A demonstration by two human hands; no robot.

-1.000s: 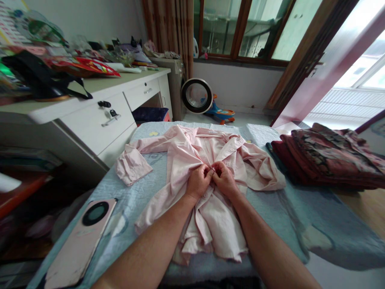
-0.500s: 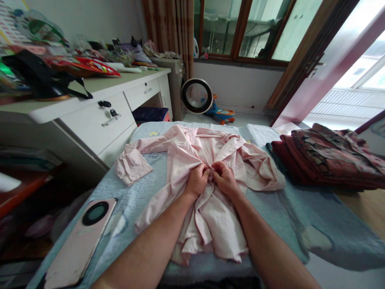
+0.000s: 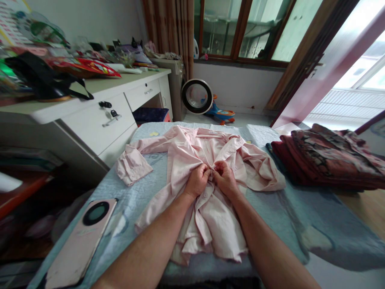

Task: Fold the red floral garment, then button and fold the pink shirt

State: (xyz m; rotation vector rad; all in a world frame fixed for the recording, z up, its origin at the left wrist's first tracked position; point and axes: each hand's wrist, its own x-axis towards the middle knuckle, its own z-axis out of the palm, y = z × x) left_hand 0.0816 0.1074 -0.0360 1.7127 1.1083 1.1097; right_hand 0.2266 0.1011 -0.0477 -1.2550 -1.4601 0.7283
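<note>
A pale pink button-up shirt lies front up, collar away from me, with its sleeves spread to both sides. At the middle of its front opening, my left hand pinches the fabric edge between thumb and fingers. Close against it, my right hand is also closed on the shirt's front edge. The fingertips of both hands nearly meet, and whatever button sits between them is hidden. Below the hands, a button shows on the front strip, and the lower hem falls in loose folds.
A light blue quilted cover lies under the shirt. Folded dark red and patterned fabrics are stacked at the right. A pink phone-like object lies at the left front. A white desk crowded with items stands at the left, near an open washer door.
The right fingers have shifted very slightly at the shirt's front edge. Both hands stay at the same spot, and the shirt lies as before.
</note>
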